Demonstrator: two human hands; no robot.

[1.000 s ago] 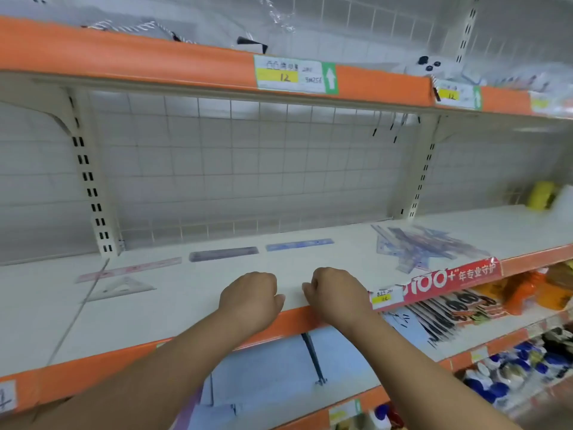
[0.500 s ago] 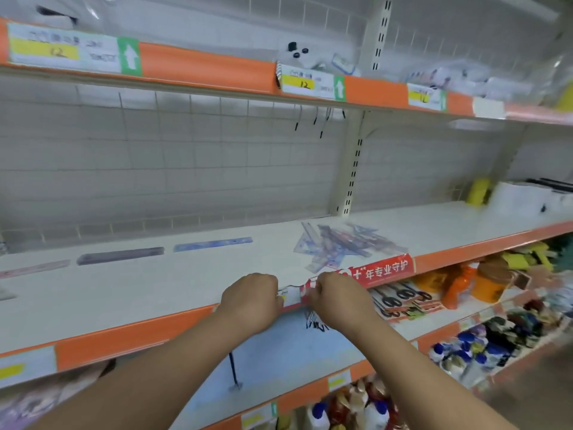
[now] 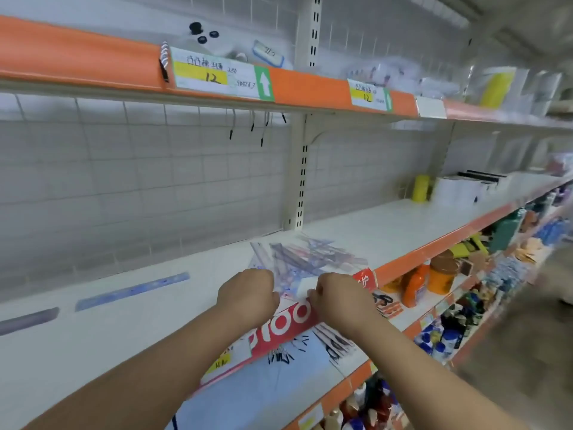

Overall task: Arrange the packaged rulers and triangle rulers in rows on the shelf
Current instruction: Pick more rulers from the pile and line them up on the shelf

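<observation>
1. Broadly, this is a shop aisle: a white shelf (image 3: 155, 324) with an orange front edge runs off to the right. It is backed by a wire grid (image 3: 155, 181) and a slotted post (image 3: 299, 181).
2. A loose pile of packaged rulers (image 3: 313, 259) lies on the shelf near its front edge, below the post. The pieces overlap at mixed angles and are too blurred to count.
3. A blue ruler (image 3: 133, 290) lies flat well to the left. A dark ruler (image 3: 28, 321) lies beyond it at the frame's edge, in line with it and apart, both set back from the front edge.
4. The left hand (image 3: 248, 293) sits at the pile's near corner. The right hand (image 3: 338, 301) is near it, above a red banner (image 3: 291, 318) on the front edge.
5. Each grip is curled, with the fingers hidden behind the knuckles. I cannot tell whether either pinches anything.
6. An upper shelf (image 3: 77, 57) carries a price tag (image 3: 217, 76) marked 12.
7. Far right on the white shelf stand a yellow pack (image 3: 420, 187) and white boxes (image 3: 459, 190).
8. One level down are orange bottles (image 3: 415, 290).
</observation>
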